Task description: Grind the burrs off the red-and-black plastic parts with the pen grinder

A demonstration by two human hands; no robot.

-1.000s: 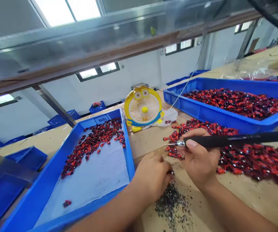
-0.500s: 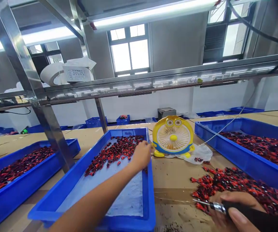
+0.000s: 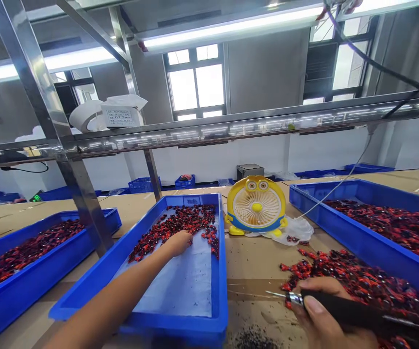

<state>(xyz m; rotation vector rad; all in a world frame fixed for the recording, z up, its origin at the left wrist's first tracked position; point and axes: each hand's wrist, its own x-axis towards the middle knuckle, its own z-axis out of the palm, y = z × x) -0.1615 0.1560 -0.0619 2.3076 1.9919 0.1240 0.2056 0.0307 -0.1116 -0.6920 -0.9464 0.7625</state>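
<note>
My left hand (image 3: 179, 242) reaches into the middle blue tray (image 3: 133, 317) and rests on the red and black small parts (image 3: 180, 224) heaped at its far end; whether it holds one I cannot tell. My right hand (image 3: 320, 315) grips a black-handled tool (image 3: 344, 311) with a thin metal tip pointing left, low at the right. A loose pile of red and black parts (image 3: 347, 278) lies on the brown table just behind that hand.
A yellow desk fan (image 3: 256, 206) stands between the middle tray and a right blue tray (image 3: 355, 247) full of parts. Another filled blue tray (image 3: 20, 286) sits left. A steel post (image 3: 82, 208) rises by it. Dark shavings (image 3: 253, 338) lie at the front edge.
My left hand went from the table into the middle tray, then drew back a little onto the parts. My head lifted, so the view shows more of the room. The right hand keeps the tool.
</note>
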